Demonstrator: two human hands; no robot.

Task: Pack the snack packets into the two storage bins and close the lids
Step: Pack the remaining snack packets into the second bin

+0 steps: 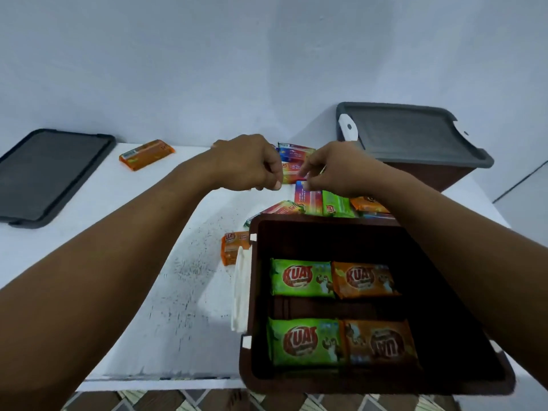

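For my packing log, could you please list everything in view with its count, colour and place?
open bin: one, brown, near right, lid off
packets inside it: four, two green, two orange
closed bin: one, brown with grey lid, far right
loose lid: one, grey, far left on table
loose packets: several, mixed colours, beyond open bin
orange packets: two, one by loose lid, one left of open bin
table: one, white
left hand, right hand: at the loose packets, fingers curled, grip unclear

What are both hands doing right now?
Left hand: fingers curled against red foil snack packet; grip unclear.
Right hand: pinching multicoloured foil snack packet.
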